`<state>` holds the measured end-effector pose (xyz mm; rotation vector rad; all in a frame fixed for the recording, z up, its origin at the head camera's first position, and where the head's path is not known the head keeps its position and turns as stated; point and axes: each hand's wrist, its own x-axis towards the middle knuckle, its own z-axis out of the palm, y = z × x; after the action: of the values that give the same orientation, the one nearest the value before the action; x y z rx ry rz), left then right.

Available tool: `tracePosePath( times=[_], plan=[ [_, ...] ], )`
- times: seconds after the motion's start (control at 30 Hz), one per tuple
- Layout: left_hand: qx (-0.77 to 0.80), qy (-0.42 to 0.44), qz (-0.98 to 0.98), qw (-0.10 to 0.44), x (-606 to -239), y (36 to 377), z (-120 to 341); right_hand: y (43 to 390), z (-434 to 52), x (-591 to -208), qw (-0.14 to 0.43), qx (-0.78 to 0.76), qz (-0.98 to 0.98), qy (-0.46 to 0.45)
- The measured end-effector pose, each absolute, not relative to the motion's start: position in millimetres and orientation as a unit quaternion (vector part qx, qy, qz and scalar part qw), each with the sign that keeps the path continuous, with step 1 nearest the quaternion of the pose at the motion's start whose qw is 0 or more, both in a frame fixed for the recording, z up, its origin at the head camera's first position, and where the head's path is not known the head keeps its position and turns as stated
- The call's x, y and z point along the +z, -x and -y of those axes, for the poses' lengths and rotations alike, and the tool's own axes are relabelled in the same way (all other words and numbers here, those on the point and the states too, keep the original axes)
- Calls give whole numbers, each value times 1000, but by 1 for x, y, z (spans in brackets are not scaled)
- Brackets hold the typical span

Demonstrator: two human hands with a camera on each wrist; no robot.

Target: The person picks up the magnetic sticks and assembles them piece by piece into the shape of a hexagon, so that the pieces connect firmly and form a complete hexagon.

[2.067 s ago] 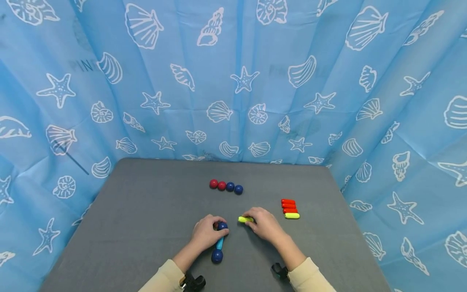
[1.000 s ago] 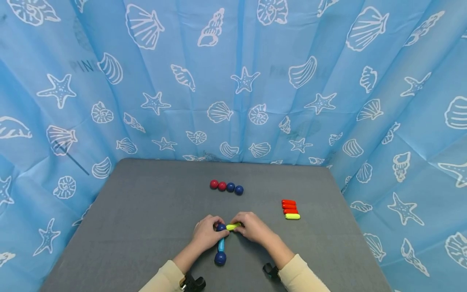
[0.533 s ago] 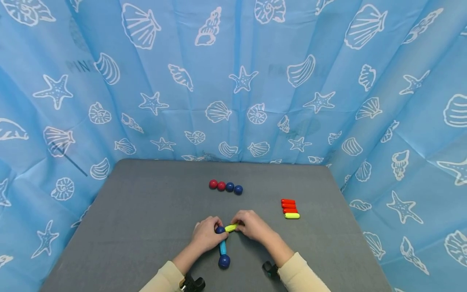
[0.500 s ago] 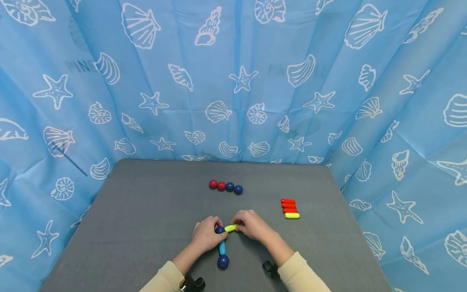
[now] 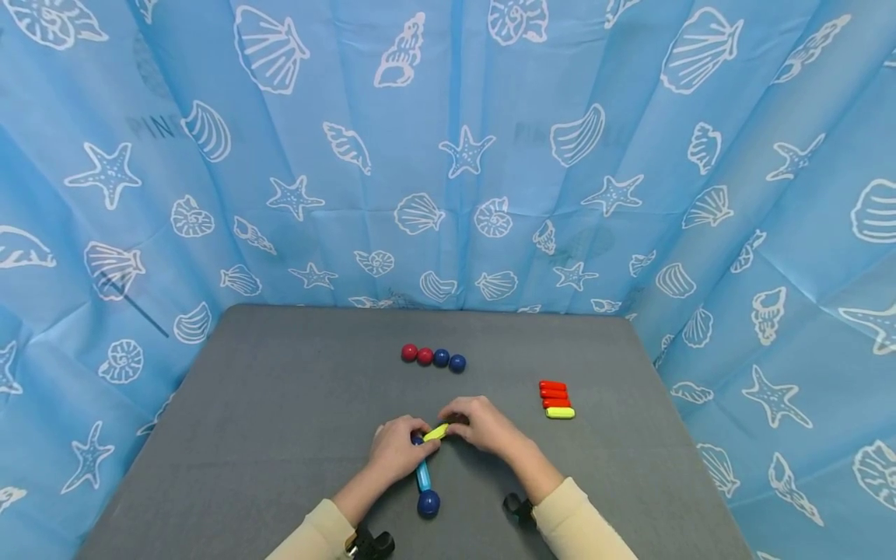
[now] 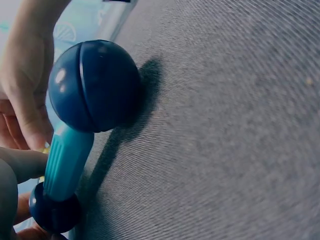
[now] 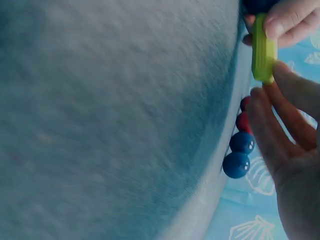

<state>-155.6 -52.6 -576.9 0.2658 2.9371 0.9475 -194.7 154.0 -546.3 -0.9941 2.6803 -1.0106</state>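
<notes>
A short yellow-green plastic rod [image 5: 435, 432] is pinched by the right hand [image 5: 481, 425] near the desk's front edge; the dark blue ball [image 6: 53, 215] of a light blue rod [image 5: 423, 474] is gripped by the left hand [image 5: 396, 451].

Balls [image 5: 432, 357] behind hands [image 5: 437, 439], sticks [image 5: 556, 399] right.

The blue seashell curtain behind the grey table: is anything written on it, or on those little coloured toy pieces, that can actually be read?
"PIN": faint grey letters showing through the blue seashell-printed curtain at upper left; the rest fades out.
A second faint grey mark on the curtain near the top centre-right is too blurred to read.
Red and blue plastic balls, red and yellow-green plastic rods, teal rod with blue ball ends: no writing visible.
</notes>
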Motion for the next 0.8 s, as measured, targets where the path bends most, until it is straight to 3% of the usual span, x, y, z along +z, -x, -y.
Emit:
tracePosePath(
  times=[0.37, 0.8],
  plan=[
    [325, -88, -941, 34, -578, 156, 55, 230, -159, -538, -46, -382, -911, 149],
    [313, -91, -945, 28, -579, 156, 54, 269, -149, -546, -13, -377, -925, 57]
  ],
)
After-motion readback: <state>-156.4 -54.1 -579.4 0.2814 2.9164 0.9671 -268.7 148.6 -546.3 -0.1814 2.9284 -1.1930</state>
